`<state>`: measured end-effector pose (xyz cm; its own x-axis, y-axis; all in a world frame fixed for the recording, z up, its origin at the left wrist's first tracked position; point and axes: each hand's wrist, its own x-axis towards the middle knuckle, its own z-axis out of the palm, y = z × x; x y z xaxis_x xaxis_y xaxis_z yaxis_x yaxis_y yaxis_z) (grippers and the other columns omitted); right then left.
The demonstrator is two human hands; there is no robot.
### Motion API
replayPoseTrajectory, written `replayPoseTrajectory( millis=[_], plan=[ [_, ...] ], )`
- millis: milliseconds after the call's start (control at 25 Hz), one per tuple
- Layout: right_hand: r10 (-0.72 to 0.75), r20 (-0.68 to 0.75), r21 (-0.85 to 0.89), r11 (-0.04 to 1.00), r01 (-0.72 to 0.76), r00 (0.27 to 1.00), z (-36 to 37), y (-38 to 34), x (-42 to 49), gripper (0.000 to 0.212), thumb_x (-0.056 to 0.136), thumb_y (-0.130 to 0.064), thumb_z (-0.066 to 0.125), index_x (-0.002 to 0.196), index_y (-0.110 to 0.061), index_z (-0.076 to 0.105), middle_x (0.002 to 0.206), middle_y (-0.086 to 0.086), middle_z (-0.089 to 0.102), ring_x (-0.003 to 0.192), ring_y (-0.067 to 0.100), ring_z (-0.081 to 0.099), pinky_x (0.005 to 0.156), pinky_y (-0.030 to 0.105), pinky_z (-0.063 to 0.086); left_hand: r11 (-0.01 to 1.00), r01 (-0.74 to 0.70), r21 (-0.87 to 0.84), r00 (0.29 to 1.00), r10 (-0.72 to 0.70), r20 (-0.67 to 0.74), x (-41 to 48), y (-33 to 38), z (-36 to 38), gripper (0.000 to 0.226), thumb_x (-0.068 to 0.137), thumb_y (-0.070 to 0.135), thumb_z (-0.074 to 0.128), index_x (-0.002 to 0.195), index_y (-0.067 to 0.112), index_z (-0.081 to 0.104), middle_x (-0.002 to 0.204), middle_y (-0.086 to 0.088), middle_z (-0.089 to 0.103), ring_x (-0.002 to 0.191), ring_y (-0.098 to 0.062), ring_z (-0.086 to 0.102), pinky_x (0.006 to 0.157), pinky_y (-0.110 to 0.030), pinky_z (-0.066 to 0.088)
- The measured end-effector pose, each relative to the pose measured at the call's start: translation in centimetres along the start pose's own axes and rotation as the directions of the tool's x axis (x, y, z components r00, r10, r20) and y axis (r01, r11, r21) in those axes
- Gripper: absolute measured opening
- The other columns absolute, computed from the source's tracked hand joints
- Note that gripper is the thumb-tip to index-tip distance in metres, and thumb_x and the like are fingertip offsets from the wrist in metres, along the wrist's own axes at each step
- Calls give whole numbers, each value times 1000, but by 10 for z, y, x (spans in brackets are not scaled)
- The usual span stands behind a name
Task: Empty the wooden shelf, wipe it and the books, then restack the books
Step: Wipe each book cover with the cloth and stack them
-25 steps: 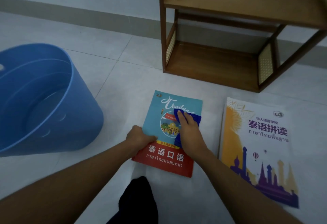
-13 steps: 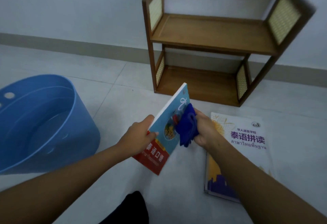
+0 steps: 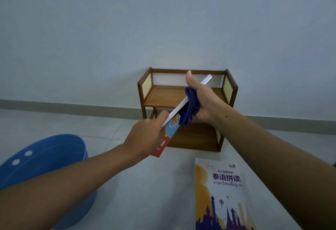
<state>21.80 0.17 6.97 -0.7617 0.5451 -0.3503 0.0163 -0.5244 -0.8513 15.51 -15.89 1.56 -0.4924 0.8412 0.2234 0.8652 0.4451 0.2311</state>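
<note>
Your right hand (image 3: 203, 102) has two things in one grasp, the cloth (image 3: 190, 110) and the book (image 3: 171, 128), and that looks like the weak point. If you loosen your fingers to shift the book, the bunched cloth is likely to slip out. If you clamp harder instead, the thin book could bend between your hands. It is tilted and nearly edge-on to you, so it could also twist out of your left hand (image 3: 145, 139) as you aim it at the shelf (image 3: 163, 95). A damp cloth pressed on the cover would probably mark it, though I cannot tell whether the cloth is wet. Further out, the bucket (image 3: 45, 159) sits just under your left forearm, so a careless pull back could knock it.

Your right hand is closed round the upper part of the book. The thumb stands up over its top face, and the fingers are curled below with the cloth wadded against the cover. Your left hand is closed on the lower end, thumb on top. The book is in the air in front of the shelf, touching neither board, and both boards look bare. The second book (image 3: 221, 193) lies flat on the floor (image 3: 136, 202) beneath your right forearm, not yet restacked.
</note>
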Motion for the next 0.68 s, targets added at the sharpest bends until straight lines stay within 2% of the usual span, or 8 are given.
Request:
replayPoseTrajectory(
  millis=[120,200,280,320,400,480,560,680],
  plan=[
    [-176,-213,-28,984,174,961,0,-40,-22,17,88,-16,65,87,-8,50,85,8,51,79,21,55,79,38,54,995,-65,71,994,71,-79,11,30,-23,47,95,39,51,134,22,33,127,-3,59,101,-16,65,75,-23,53],
    [-237,-329,-9,969,248,914,-13,-56,-32,6,90,-5,56,91,-4,50,83,8,48,73,20,52,76,37,53,992,-118,42,991,120,-54,17,44,-31,47,94,40,53,134,24,33,122,-2,60,95,-12,66,70,-24,56],
    [-262,-381,1,959,284,886,-36,-64,-42,13,91,-2,53,103,-3,48,87,9,49,76,21,54,77,40,53,981,-174,-85,981,180,74,22,53,-34,53,92,50,51,136,29,31,115,3,61,83,-5,65,60,-19,55],
    [-267,-386,-7,958,287,883,-47,-64,-47,15,91,0,53,105,-4,47,89,10,51,78,23,56,76,40,53,970,-187,-156,967,210,146,23,55,-32,55,91,56,48,138,31,30,115,6,60,84,-3,64,60,-17,54],
    [-280,-383,-30,956,292,880,-65,-61,-52,20,90,1,55,109,-1,51,92,13,56,82,27,61,72,40,54,938,-184,-292,959,237,156,26,57,-28,54,92,59,40,137,30,36,126,8,58,103,-4,61,77,-23,55],
    [-303,-355,-35,950,311,885,-75,-60,-55,23,89,-2,60,111,1,56,94,16,63,84,30,65,68,40,56,899,-113,-424,989,141,35,29,56,-27,52,92,58,39,135,29,41,134,8,54,118,-6,53,92,-28,49],
    [-319,-319,-33,945,326,892,-82,-64,-56,22,88,-8,65,109,0,61,94,17,67,80,30,68,69,40,57,827,40,-560,994,-89,-60,33,51,-32,52,93,53,43,138,26,38,137,6,51,123,-10,48,94,-27,40],
    [-346,-223,32,932,361,911,-91,-69,-60,17,87,-12,67,102,-4,65,93,16,71,76,31,70,67,44,58,640,267,-720,928,-371,15,40,29,-40,64,88,61,46,139,23,37,136,1,51,126,-21,48,102,-35,37]
  ],
)
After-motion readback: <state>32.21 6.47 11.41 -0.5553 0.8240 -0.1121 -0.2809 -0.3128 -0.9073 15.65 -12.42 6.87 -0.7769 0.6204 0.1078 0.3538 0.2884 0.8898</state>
